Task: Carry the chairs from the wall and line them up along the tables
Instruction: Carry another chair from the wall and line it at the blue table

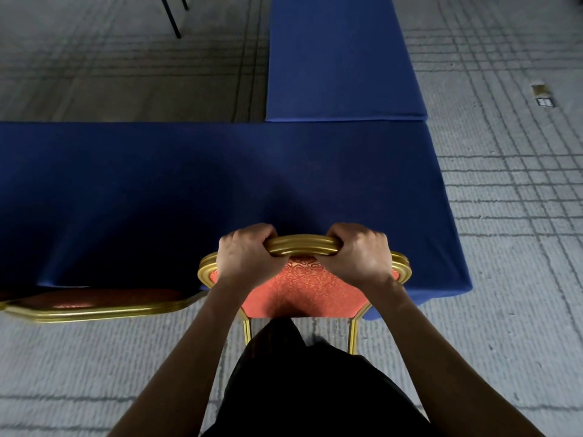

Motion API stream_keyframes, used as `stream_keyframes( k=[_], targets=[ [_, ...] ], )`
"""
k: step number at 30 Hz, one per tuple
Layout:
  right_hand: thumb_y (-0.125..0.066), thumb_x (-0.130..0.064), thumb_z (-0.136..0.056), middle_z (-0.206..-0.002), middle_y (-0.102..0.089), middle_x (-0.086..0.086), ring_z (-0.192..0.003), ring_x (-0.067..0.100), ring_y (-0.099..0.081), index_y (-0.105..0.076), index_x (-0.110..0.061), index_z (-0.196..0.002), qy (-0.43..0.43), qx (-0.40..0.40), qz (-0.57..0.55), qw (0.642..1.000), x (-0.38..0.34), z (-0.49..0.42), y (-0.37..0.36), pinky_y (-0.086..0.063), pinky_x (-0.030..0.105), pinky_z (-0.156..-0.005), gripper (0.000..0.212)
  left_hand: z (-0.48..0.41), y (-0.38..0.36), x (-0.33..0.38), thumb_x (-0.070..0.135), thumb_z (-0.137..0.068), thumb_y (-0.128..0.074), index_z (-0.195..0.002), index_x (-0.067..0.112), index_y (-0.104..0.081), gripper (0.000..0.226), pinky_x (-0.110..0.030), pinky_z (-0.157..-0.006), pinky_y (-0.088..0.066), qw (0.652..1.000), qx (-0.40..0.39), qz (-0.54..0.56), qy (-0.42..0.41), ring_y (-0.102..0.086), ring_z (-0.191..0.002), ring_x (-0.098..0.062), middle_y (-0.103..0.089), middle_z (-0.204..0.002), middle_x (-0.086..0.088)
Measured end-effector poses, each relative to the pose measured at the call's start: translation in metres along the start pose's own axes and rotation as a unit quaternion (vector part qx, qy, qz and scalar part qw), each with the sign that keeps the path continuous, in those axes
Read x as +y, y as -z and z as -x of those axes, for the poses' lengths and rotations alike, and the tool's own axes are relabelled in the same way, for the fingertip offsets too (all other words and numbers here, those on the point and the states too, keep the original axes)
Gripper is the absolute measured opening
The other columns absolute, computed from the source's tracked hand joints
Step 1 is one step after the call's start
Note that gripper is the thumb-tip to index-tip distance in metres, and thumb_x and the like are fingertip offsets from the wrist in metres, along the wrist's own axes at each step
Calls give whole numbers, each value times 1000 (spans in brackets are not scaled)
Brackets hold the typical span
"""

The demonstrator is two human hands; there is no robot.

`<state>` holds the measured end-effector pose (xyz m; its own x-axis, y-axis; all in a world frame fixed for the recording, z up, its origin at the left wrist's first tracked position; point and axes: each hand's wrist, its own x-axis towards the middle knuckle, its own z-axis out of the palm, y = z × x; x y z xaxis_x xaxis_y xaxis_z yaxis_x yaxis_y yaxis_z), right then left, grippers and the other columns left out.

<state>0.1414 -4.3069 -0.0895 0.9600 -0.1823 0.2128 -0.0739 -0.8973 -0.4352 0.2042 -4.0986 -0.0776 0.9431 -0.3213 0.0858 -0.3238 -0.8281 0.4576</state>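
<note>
Hands (pixel 244 258) (pixel 358 258) tight around chair back (pixel 301 244)

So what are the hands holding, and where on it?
The chair, by the gold top rail of its back; left hand and right hand both grip it.

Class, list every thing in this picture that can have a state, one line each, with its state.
near table: covered with blue cloth.
far table: covered with blue cloth, butted against the near table.
held chair: upright, facing the near table; unclear whether its legs touch the floor.
second chair: at the left, against the near table, untouched.
left hand: grips the held chair's top rail.
right hand: grips the same rail.
</note>
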Motion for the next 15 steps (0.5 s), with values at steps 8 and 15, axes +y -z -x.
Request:
stream_keyframes(
  k=[8, 15],
  targets=[
    [-54, -51, -78, -59, -53, -10, -51, 12, -47, -54, -23, -65, 20, 36, 7, 999, -2, 14, -2, -37, 25, -47, 31, 15, -6, -2, 35, -69, -67, -68, 25, -66, 10, -30, -55, -48, 1000, 23, -1, -5, -56, -56, -12, -59, -65, 10],
    [-56, -47, -80, -61, -55, -8, -52, 15, -50, -56, -22, -65, 26, 54, 29, 998, -10, 47, -10, -32, 24, -47, 28, 49, -10, -9, 42, -66, -57, -66, 26, -65, 18, -27, -53, -47, 997, 67, -8, -25, -57, -55, -13, -60, -63, 11]
  ],
)
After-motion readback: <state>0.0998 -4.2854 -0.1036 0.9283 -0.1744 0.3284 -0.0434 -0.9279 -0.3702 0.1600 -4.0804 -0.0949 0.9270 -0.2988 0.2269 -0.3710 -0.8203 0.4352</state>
